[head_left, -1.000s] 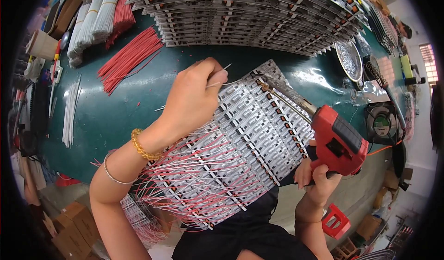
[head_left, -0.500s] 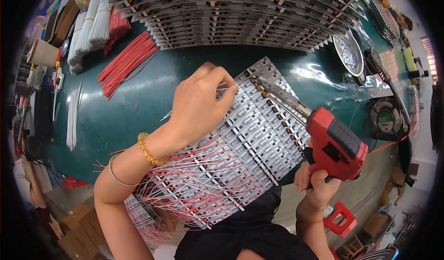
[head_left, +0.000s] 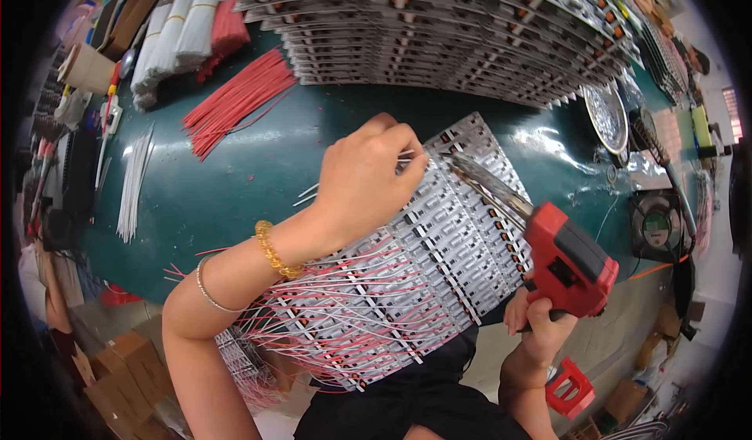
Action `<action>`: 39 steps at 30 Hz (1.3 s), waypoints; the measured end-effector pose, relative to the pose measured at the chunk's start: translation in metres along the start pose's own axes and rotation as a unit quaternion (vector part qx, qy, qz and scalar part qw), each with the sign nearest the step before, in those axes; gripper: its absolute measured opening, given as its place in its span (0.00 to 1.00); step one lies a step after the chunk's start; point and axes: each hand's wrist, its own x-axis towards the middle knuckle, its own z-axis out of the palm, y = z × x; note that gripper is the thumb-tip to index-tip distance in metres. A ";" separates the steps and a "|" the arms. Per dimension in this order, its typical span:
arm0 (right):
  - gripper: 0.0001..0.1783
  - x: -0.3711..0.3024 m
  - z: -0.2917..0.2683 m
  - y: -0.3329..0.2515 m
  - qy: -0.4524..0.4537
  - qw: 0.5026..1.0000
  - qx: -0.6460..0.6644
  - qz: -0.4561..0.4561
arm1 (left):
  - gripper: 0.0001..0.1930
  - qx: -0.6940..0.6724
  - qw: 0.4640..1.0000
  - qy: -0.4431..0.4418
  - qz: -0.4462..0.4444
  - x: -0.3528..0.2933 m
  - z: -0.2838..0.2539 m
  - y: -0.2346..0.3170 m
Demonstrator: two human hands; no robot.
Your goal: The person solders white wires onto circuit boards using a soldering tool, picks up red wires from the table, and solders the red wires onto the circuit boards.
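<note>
A grey panel of small circuit modules (head_left: 450, 240) lies tilted over the near edge of the green table. Red and white wires (head_left: 356, 303) hang from its lower left part. My left hand (head_left: 370, 175) is pinched on thin white wires (head_left: 307, 194), whose ends stick out on both sides of the fist, above the panel's upper left edge. My right hand (head_left: 542, 324) grips the handle of a red and black soldering gun (head_left: 570, 256). Its dark, narrow tip points up left at the panel's upper rows, close to my left fingertips; whether it touches is not clear.
A tall stack of similar panels (head_left: 439, 41) stands at the back. Red wires (head_left: 239, 99) and loose white wires (head_left: 135, 189) lie to the left, near bundled white wires (head_left: 196, 21). On the right are a round metal dish (head_left: 605, 119) and a small fan (head_left: 656, 225).
The whole view has shifted, so the panel and both hands appear slightly further right. My left hand still pinches the white wires and my right still holds the soldering gun.
</note>
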 end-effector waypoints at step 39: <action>0.19 0.009 -0.034 0.039 -0.107 0.952 0.286 0.000 | 0.04 0.014 0.998 0.049 0.034 -0.006 0.017 0.000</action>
